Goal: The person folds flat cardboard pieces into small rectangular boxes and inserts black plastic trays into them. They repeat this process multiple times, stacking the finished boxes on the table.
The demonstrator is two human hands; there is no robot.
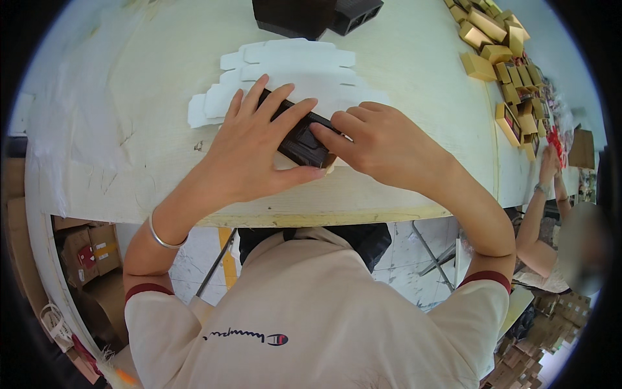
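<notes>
A glossy black rectangular tray [303, 144] with moulded ridges lies slantwise on the table under both hands. My left hand [249, 152] spans it, fingers spread across its far left part and thumb against its near edge. At the tray's right end is my right hand [379, 139], its fingers curled and its thumb pressed onto the black surface. A thin tan edge shows beneath the tray's near right corner; what it belongs to is hidden. Just behind the hands lie flat white carton blanks [295, 61], stacked and overlapping.
Dark boxes [291, 18] stand at the far middle of the pale table [389, 194]. Many gold boxes [495, 55] are heaped at the far right. Another person's hand [549, 163] is near a red item there. Cardboard cartons [91, 253] sit below the table at left.
</notes>
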